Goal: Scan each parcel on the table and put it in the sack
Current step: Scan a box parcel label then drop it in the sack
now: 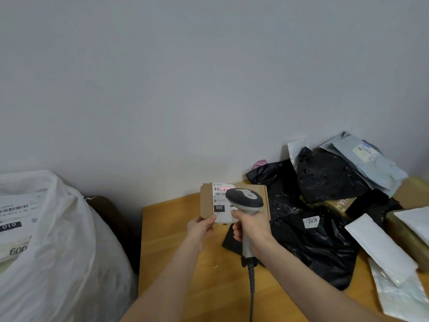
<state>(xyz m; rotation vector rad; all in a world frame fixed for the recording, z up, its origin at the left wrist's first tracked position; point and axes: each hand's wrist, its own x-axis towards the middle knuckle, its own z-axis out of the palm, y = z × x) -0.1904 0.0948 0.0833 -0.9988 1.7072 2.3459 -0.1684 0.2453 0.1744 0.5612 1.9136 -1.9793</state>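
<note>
My left hand (201, 228) holds a flat brown cardboard parcel (207, 203) by its lower left corner, upright above the wooden table (176, 247). Its white label faces me, and a red scan line lies across the barcode at the top. My right hand (251, 228) grips the handle of a grey and white barcode scanner (245, 198), whose head covers the middle of the parcel. The scanner's cable hangs down toward the frame's bottom edge. The white sack (69, 247) stands open at the left, beside the table, with labelled parcels inside.
A heap of parcels covers the right of the table: black plastic bags (325, 177), a grey mailer (364, 161) on top, white padded envelopes (380, 242) and a clear bag at the front right. A plain wall rises behind. A dark object stands between sack and table.
</note>
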